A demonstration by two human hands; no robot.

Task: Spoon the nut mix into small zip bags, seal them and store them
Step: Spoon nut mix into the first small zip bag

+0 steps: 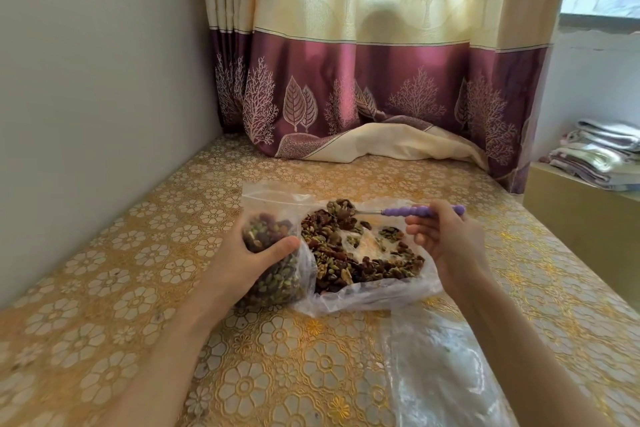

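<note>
At centre frame, just right of the middle, the right hand is the working grip: its fingers curl round the purple beaded plastic handle of a metal spoon, whose bowl is heaped with nut mix and points toward the left of the frame. The spoon's long axis runs nearly level across the picture, from the hand at its right end to the loaded bowl at its left.

The bowl hangs over the far edge of a large crumpled clear plastic bag, spread open on the table and holding the loose brown and green nut mix.

To the left of the bowl, and close to it, stands the small clear zip bag, already well filled. The left hand grips it round the middle, thumb across the front; its open mouth rises toward the upper left, a little beyond the spoon's tip. So the load lies a short sideways reach from where it must go, and the left hand is the nearer to that mouth.

Judging by the fill, this bag is probably close to ready for sealing.

More flat clear plastic lies at lower right.
</note>
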